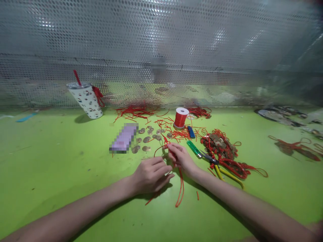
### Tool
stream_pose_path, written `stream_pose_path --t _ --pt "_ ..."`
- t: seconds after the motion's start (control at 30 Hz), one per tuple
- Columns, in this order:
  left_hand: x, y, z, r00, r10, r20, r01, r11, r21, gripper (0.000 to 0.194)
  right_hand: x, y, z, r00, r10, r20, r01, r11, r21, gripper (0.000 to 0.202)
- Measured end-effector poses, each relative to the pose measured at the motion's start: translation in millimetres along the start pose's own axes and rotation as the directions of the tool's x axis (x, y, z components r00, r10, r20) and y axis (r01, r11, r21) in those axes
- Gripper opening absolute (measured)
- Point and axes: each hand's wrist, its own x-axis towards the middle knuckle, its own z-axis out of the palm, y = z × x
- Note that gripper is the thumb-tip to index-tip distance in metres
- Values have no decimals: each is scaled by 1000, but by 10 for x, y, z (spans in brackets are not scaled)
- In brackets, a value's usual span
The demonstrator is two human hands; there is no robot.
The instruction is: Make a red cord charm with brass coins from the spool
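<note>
At the middle of the green table, my right hand is closed in a pinch on a knotted red cord. The knotted end sticks out past its fingertips, and a long loop of the cord hangs toward me below the hand. My left hand is beside it, fingers curled together around a thin strand of the same cord. One strand arcs from the knot toward the left knuckles, and another end shows under that hand. The exact grip of the left fingertips is partly hidden.
Loose brass coins lie beyond my hands, near a blurred purple item. Behind stand a red cord spool and a tilted tumbler. Right are a green lighter, a blue lighter, scissors and strung coins.
</note>
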Motion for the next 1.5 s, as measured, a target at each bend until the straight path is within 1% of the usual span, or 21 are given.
stream_pose_path --t 0.07,0.1,0.13,0.17,0.2,0.27,0.33,0.37,0.43,0.57,0.67,0.73,0.8,0.9,0.97,1.07,1.13,1.2,1.3,1.4,1.5 --pt "13 -25 -16 979 -171 -115 170 985 -20 6 -34 -26 28 999 -47 0 47 996 -76 37" --pt "24 -40 -22 944 -284 -169 284 958 -23 8 -49 -33 43 998 -68 -3 67 992 -109 37" --pt "37 -55 -23 895 -396 -203 398 917 -34 11 -60 -36 56 997 -82 -3 81 987 -137 37" --pt "49 -67 -17 841 -501 -203 498 864 -67 15 -66 -35 67 996 -92 -3 91 983 -157 37" --pt "60 -75 -5 785 -598 -162 583 802 -132 20 -68 -29 74 995 -104 -3 102 980 -173 38" --pt "73 -82 37 675 -738 1 695 635 -337 27 -62 -7 80 991 -135 5 133 972 -194 40" --pt "74 -80 88 586 -796 148 730 441 -523 29 -51 22 79 985 -170 20 170 961 -219 41" --pt "73 -79 109 556 -811 186 727 365 -582 29 -49 34 78 983 -184 31 186 954 -235 42" --pt "73 -81 133 523 -830 195 708 295 -642 29 -50 50 77 980 -190 61 199 944 -262 42" --pt "87 -101 108 503 -851 151 679 281 -679 28 -70 34 85 978 -185 96 206 933 -295 41" --pt "92 -118 69 475 -867 152 684 254 -684 28 -84 19 94 970 -221 100 242 911 -335 39" --pt "91 -123 55 461 -875 145 681 244 -691 28 -89 22 94 972 -211 106 235 911 -340 39" --pt "90 -121 49 452 -882 132 669 238 -704 26 -89 30 81 985 -133 114 162 939 -302 39" --pt "94 -108 49 441 -888 132 655 217 -724 26 -65 20 27 991 4 136 18 986 -164 41" --pt "98 -101 49 441 -886 141 652 208 -729 27 -29 -8 -30 977 82 199 -71 995 -63 49" --pt "98 -100 47 452 -882 135 658 227 -718 28 31 -50 -106 930 202 308 -215 977 8 60" --pt "95 -101 48 452 -884 117 662 244 -709 29 55 -49 -126 918 234 321 -260 965 41 60" --pt "92 -101 52 453 -884 119 659 242 -712 31 54 -24 -114 944 181 276 -214 972 97 57" --pt "86 -100 61 475 -868 148 643 227 -732 31 4 10 -57 994 -21 110 6 990 138 46" --pt "83 -106 70 488 -856 168 658 235 -716 28 -79 -3 7 980 -199 -10 199 979 45 34" --pt "77 -119 79 475 -856 203 711 237 -662 26 -134 -13 55 957 -286 -39 284 957 -54 35"
